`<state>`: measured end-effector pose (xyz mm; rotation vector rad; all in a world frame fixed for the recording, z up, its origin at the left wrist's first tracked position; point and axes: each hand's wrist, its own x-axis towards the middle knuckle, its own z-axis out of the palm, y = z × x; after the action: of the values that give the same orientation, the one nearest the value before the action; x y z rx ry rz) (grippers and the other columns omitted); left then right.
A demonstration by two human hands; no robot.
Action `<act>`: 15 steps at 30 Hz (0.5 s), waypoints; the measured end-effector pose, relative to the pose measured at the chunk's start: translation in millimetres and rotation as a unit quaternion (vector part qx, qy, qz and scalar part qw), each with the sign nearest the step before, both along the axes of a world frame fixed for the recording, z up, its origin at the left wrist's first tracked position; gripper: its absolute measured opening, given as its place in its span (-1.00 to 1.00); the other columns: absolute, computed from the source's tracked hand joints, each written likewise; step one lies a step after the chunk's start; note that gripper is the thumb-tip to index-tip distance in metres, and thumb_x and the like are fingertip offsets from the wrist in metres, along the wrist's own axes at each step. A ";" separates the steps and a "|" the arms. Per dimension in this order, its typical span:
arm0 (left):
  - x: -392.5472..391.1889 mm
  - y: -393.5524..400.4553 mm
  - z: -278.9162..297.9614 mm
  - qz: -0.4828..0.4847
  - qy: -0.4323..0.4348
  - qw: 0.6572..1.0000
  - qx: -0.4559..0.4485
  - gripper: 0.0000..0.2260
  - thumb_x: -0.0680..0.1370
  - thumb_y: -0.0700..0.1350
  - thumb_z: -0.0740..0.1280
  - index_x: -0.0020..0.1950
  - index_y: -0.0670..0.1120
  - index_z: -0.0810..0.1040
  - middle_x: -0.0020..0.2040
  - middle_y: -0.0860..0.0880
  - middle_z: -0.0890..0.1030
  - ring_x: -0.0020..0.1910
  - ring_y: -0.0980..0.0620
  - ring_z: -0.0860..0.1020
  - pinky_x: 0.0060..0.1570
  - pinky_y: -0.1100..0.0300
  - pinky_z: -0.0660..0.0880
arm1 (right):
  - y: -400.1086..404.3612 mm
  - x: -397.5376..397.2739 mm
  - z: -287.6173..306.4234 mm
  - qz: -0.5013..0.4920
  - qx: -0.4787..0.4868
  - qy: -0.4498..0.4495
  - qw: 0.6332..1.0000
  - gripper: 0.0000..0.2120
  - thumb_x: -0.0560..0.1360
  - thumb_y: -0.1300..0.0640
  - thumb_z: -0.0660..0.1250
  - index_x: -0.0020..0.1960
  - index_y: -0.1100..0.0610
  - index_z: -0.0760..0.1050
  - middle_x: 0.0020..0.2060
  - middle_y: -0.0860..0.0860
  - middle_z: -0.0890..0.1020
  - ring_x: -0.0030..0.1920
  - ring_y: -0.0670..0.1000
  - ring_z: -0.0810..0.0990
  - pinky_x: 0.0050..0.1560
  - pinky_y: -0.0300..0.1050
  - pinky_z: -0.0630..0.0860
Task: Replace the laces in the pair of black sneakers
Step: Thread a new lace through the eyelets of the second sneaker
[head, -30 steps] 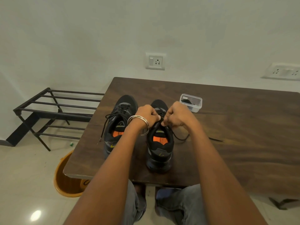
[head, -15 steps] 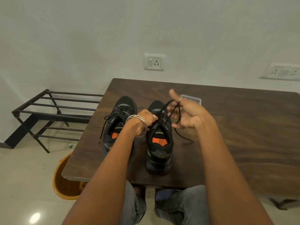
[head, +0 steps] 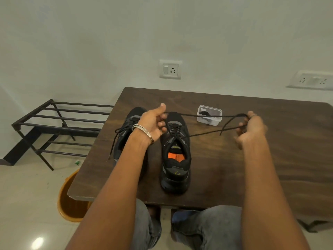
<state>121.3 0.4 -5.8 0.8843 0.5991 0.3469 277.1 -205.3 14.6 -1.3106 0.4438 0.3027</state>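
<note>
Two black sneakers stand side by side on the dark wooden table (head: 252,159). The right sneaker (head: 175,152) has an orange insole and a black lace (head: 196,116) drawn out of it to the right. My left hand (head: 153,123), with a silver bangle on the wrist, pinches the lace just above the right sneaker's toe. My right hand (head: 251,127) is raised far to the right and holds the lace's other part, which loops over its fingers. The left sneaker (head: 126,134) is partly hidden behind my left forearm; its lace hangs loose down the left side.
A small clear plastic box (head: 209,115) with something dark inside sits behind the stretched lace. A black metal rack (head: 59,123) stands left of the table, and an orange bucket (head: 70,201) sits on the floor under the table's near left corner. My knees are below the front edge.
Both hands were close together over the right sneaker. My right hand has since swung out to the right, drawing the lace taut, and my left hand has lifted with the lace.
</note>
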 end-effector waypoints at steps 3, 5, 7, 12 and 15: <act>-0.5 6.4 -0.6 0.156 -0.069 0.985 -0.037 -0.91 0.56 -0.17 0.33 -0.14 -0.04 0.49 -0.41 0.06 0.41 -0.56 0.16 0.27 -0.56 0.27 0.25 | 3.0 -2.3 -5.1 -0.004 -0.060 -0.024 0.998 -0.62 0.58 0.14 0.29 0.36 0.19 0.36 0.04 0.06 0.48 0.00 0.02 0.45 -0.13 -0.16 0.40; -4.0 9.7 -0.7 0.188 -0.058 0.980 -0.006 -0.95 0.56 -0.20 0.32 -0.06 -0.07 0.55 -0.37 0.04 0.47 -0.53 0.14 0.30 -0.55 0.27 0.26 | 3.8 -3.6 -7.6 0.011 -0.094 -0.024 0.995 -0.66 0.58 0.17 0.28 0.33 0.19 0.39 0.03 0.06 0.49 -0.07 0.00 0.46 -0.25 -0.20 0.38; -6.4 8.7 -2.3 0.158 0.041 0.980 0.118 -0.92 0.55 -0.21 0.31 -0.02 -0.10 0.60 -0.29 0.00 0.54 -0.50 0.13 0.34 -0.54 0.27 0.30 | 7.1 -3.5 -11.8 0.037 -0.146 -0.039 0.988 -0.68 0.54 0.15 0.33 0.25 0.22 0.44 0.05 0.08 0.54 -0.11 0.02 0.49 -0.17 -0.15 0.47; -1.6 -0.4 -13.6 0.021 0.252 0.855 0.452 -0.98 0.55 -0.09 0.35 -0.04 0.00 0.57 -0.06 -0.07 0.65 -0.24 0.00 0.60 -0.16 0.09 0.59 | 21.8 -23.3 -1.9 0.193 -0.533 -0.143 0.812 -0.67 0.53 0.08 0.39 0.24 0.18 0.47 0.31 0.24 0.45 0.32 0.28 0.38 0.25 0.17 0.36; -3.5 -7.7 -12.2 -0.021 0.362 0.769 0.526 -0.79 0.56 0.00 0.32 0.15 -0.05 0.56 0.04 -0.13 0.61 -0.10 -0.13 0.62 -0.01 0.01 0.59 | 37.9 -42.8 14.0 0.353 -0.455 -0.239 0.782 -0.68 0.48 0.12 0.48 0.15 0.28 0.57 0.12 0.17 0.63 0.09 0.14 0.60 0.12 0.03 0.54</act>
<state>117.8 -7.3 -18.1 2.1789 1.1226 0.2782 234.2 -167.4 28.6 -2.4228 -0.4493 0.3677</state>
